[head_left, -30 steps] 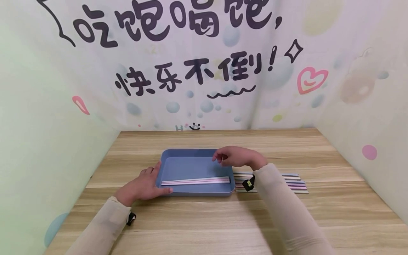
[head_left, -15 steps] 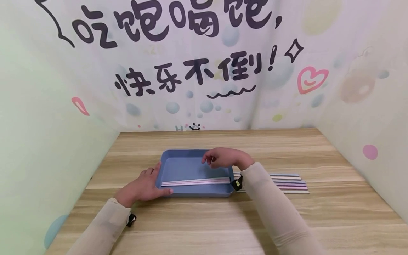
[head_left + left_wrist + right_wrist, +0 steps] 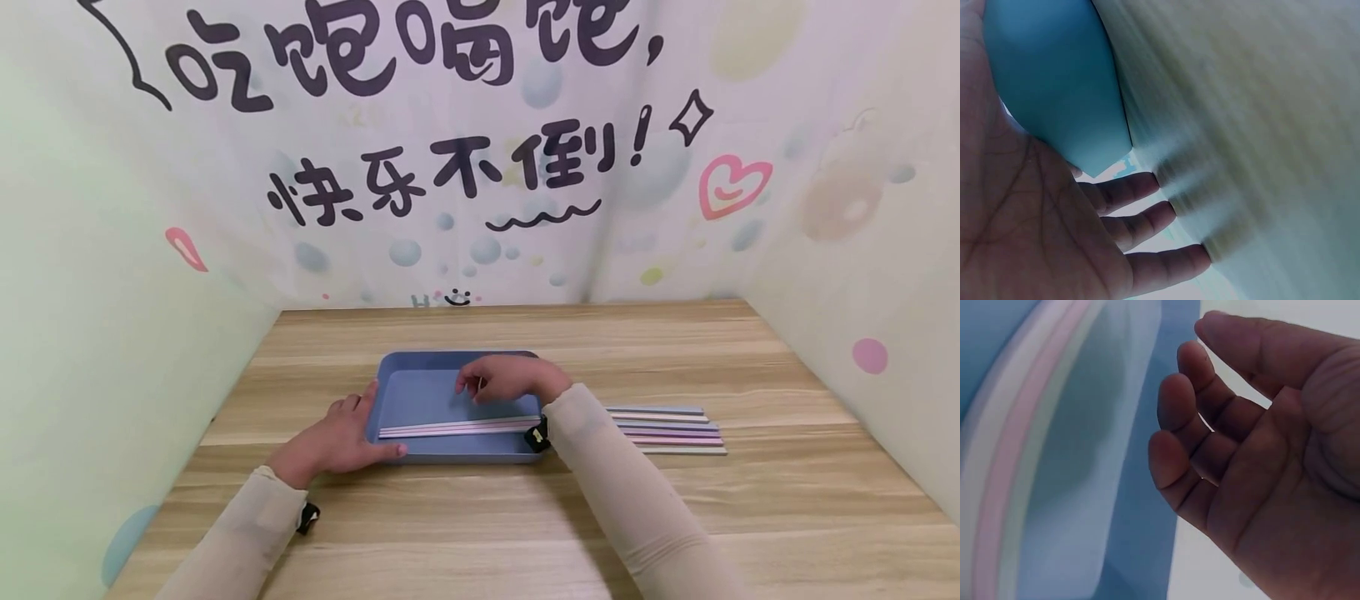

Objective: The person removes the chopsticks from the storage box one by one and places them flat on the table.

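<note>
A blue rectangular tray (image 3: pixel 420 392) lies on the wooden table, with a small row of pale and pink chopsticks (image 3: pixel 450 428) inside along its near side. My left hand (image 3: pixel 337 437) rests against the tray's left end, thumb by the near rim. In the left wrist view, its fingers (image 3: pixel 1147 272) stretch out to the tabletop beside the tray's wall. Over the tray hovers my right hand (image 3: pixel 504 377), fingers loosely bent. Nothing is held in that hand in the right wrist view, where the chopsticks (image 3: pixel 1000 500) run past at the left.
Right of the tray, several more chopsticks (image 3: pixel 675 433) in assorted colours lie side by side on the table (image 3: pixel 465 525), partly hidden by my right forearm. A printed cloth backdrop (image 3: pixel 480 167) hangs at the back, and pale walls stand on both sides.
My right hand has moved left, from the tray's right end to above its middle. The left hand, the tray and the chopsticks have stayed in place.
</note>
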A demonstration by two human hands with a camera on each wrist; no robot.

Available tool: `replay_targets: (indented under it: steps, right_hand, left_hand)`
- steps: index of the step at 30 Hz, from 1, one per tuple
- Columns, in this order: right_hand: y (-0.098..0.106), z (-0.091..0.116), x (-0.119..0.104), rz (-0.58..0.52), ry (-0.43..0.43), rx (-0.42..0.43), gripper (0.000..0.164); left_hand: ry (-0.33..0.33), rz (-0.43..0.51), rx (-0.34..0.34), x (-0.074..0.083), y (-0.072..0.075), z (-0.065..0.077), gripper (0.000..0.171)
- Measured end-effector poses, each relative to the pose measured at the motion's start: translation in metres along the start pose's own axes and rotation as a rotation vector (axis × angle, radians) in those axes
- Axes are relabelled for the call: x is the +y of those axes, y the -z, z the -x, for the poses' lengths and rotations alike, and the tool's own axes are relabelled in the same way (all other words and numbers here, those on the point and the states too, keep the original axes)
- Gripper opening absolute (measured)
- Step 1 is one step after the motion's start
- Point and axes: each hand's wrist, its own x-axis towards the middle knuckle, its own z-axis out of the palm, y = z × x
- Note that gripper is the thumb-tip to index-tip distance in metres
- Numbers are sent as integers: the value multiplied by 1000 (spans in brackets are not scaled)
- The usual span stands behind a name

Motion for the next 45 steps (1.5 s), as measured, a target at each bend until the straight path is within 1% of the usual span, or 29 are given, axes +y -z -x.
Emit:
replay_targets:
  steps: [8, 15, 21, 31, 35, 42, 45]
  right_hand:
    - [-8, -9, 3, 35, -5, -42, 23]
    - [-16, -17, 10, 10, 16, -80, 21]
    - [-23, -22, 17, 9, 36, -93, 22]
    - [-24, -26, 22, 14, 52, -74, 20]
    - [-24, -26, 23, 8, 57, -76, 20]
    - [-23, -25, 22, 18, 58, -93, 15]
    - [-23, -25, 21, 14, 55, -97, 16]
  left_hand:
    - [-2, 2, 2, 0, 0, 0, 124]
    - [-9, 5, 5, -1, -1, -1, 125]
    - [-10, 6, 5, 0, -2, 1, 125]
    - [-23, -6, 26, -1, -3, -2, 124]
    - [-23, -7, 30, -1, -4, -2, 124]
    - [-25, -5, 31, -1, -3, -2, 124]
    - [-25, -2, 32, -1, -2, -2, 123]
